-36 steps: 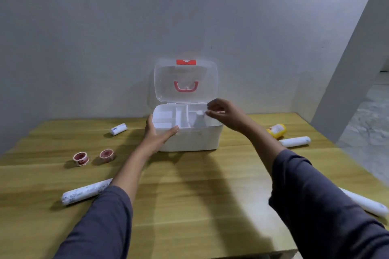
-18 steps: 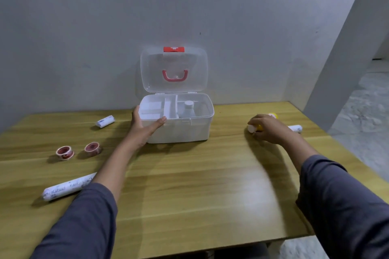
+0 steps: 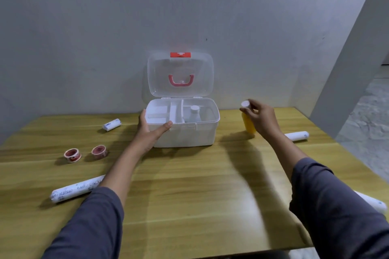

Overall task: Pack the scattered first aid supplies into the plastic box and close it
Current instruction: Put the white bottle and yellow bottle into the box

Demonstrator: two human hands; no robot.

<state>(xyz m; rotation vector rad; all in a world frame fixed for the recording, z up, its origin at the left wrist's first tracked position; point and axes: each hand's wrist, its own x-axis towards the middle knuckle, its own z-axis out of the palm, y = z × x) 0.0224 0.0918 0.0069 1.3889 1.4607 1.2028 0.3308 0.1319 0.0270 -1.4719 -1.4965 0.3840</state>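
Head view: right hand (image 3: pixel 261 120) fingers (image 3: pixel 245 109) pinch yellow bottle (image 3: pixel 248 124); left hand (image 3: pixel 150 130) fingers spread on plastic box (image 3: pixel 189 134).

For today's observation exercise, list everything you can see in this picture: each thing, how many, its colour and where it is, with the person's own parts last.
Plastic box: one, white, lid open, table centre.
Clear bottle: one, white cap, in the box's right compartment.
Yellow bottle: one, white cap, held right of the box.
Tape rolls: two, red and white, table left.
Short bandage roll: one, white, left of the box.
Long bandage rolls: three, white, one near left, two right.
Table: one, wooden.
Left hand: steadying the box.
Right hand: gripping the yellow bottle.
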